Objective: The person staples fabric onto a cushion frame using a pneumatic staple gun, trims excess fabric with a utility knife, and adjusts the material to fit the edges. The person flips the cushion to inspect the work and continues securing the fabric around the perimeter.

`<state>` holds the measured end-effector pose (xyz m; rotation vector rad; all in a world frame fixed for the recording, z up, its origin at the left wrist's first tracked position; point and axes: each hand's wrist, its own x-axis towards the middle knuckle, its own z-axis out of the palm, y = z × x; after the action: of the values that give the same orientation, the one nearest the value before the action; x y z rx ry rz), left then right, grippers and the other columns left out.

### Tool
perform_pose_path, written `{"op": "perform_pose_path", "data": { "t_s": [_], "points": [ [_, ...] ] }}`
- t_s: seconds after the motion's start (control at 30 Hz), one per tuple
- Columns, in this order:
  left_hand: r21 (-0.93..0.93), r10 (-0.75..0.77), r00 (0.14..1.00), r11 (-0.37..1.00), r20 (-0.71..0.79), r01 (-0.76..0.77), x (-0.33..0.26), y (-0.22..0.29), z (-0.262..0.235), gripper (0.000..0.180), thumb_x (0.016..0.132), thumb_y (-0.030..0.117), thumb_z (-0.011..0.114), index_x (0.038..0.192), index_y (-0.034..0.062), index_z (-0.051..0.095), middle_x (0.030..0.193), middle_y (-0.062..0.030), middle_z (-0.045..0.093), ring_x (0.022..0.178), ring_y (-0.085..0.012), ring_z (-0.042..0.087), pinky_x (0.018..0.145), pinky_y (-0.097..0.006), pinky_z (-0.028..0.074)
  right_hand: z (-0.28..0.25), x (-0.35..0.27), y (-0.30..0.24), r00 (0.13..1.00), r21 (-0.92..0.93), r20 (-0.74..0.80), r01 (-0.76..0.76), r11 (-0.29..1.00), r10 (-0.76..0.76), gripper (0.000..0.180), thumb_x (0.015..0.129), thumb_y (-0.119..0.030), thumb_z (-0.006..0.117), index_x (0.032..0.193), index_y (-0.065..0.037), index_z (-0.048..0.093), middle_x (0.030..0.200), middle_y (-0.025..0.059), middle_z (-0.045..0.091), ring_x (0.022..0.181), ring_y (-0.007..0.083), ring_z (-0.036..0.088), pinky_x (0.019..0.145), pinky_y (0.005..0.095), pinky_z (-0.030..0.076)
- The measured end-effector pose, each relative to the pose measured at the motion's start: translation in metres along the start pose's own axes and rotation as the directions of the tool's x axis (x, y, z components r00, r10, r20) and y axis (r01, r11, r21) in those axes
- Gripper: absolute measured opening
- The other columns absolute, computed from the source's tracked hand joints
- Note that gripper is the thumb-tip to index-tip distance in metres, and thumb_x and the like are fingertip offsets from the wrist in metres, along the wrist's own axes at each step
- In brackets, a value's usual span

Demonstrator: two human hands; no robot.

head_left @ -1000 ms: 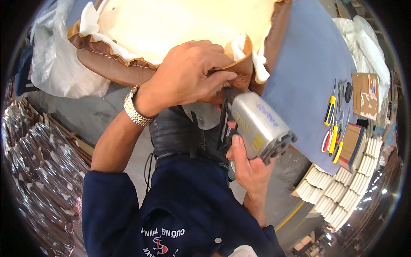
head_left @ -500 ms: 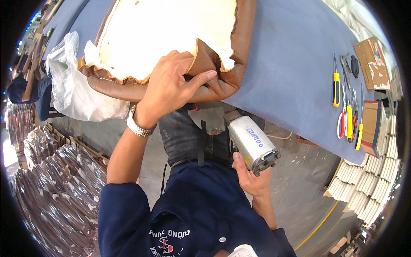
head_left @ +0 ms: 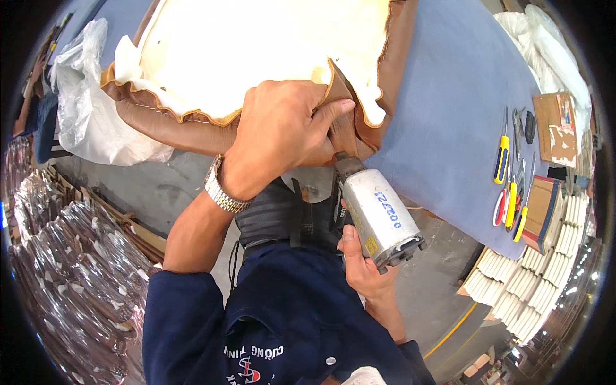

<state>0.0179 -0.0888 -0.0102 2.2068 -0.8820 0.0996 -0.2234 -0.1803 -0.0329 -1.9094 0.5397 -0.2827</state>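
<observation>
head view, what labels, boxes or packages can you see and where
Label on the staple gun, right hand: blue marking on its white body, a small yellow sticker below.
Cardboard box, far right of the blue table: brown, flat, torn white label.
Plastic bag, upper left off the table edge: clear, crumpled.

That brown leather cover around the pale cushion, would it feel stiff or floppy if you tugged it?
Probably floppy: the brown leather cover folds and ripples along its wavy edge where the left hand gathers it. It likely bends easily, since it wraps round the pale foam cushion. Its smooth sheen hints it could slip, hence the firm pinch beside the grey staple gun in the right hand.
</observation>
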Motion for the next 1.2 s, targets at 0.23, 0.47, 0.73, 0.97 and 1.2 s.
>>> {"op": "perform_pose_path", "data": {
  "t_s": [0.23,0.47,0.73,0.97,1.2],
  "points": [
    [-0.053,0.042,0.999,0.998,0.016,-0.041,0.000,0.000,-0.005,0.044,0.087,0.030,0.081,0.061,0.0032,0.058,0.057,-0.0149,0.057,0.054,-0.0385,0.058,0.051,-0.045,0.045,0.002,0.016,-0.018,0.966,-0.342,0.137,0.252,0.905,-0.217,0.037,0.095,0.003,0.068,0.130,0.006,0.056,0.120,0.0186,0.072,0.074,0.0165,0.066,0.061,0.0279,0.053],
    [-0.077,0.044,0.999,0.996,0.025,-0.042,-0.004,-0.001,-0.003,0.041,0.089,0.030,0.078,0.064,0.0047,0.060,0.061,-0.0129,0.059,0.058,-0.0364,0.060,0.055,-0.047,0.048,0.007,0.031,-0.059,0.970,-0.510,0.156,0.240,0.826,-0.186,0.028,0.099,0.001,0.063,0.126,0.004,0.060,0.108,0.0094,0.075,0.060,0.0103,0.063,0.055,0.0250,0.051],
    [-0.002,0.141,0.989,0.990,-0.039,-0.141,-0.014,-0.005,-0.006,0.037,0.088,0.028,0.079,0.067,0.0041,0.060,0.066,-0.0151,0.062,0.064,-0.0371,0.061,0.059,-0.046,0.048,-0.006,0.046,-0.070,0.972,0.062,0.075,-0.227,0.972,0.222,0.026,0.098,-0.003,0.066,0.123,0.003,0.064,0.086,0.0033,0.071,0.061,0.0085,0.060,0.058,0.0254,0.050],
    [0.230,0.272,0.931,0.949,-0.244,-0.217,-0.076,-0.011,-0.010,0.027,0.077,0.022,0.086,0.090,0.0007,0.074,0.086,-0.0084,0.071,0.091,-0.0297,0.069,0.105,-0.052,0.041,-0.136,0.058,-0.036,0.916,-0.237,-0.309,-0.335,0.912,0.256,0.054,0.089,-0.007,0.080,0.137,0.001,0.056,0.112,0.0195,0.071,0.085,0.0246,0.072,0.071,0.0348,0.058],
    [0.389,0.354,0.906,0.888,-0.234,-0.246,-0.041,-0.080,-0.045,0.022,0.086,0.026,0.080,0.090,0.0045,0.076,0.104,-0.0079,0.074,0.103,-0.0272,0.066,0.108,-0.050,0.040,-0.193,0.175,0.059,0.906,-0.892,-0.027,0.168,0.419,-0.422,0.046,0.099,-0.021,0.071,0.138,0.000,0.059,0.129,0.0183,0.068,0.120,0.0371,0.064,0.104,0.0434,0.048]
  ]
}}
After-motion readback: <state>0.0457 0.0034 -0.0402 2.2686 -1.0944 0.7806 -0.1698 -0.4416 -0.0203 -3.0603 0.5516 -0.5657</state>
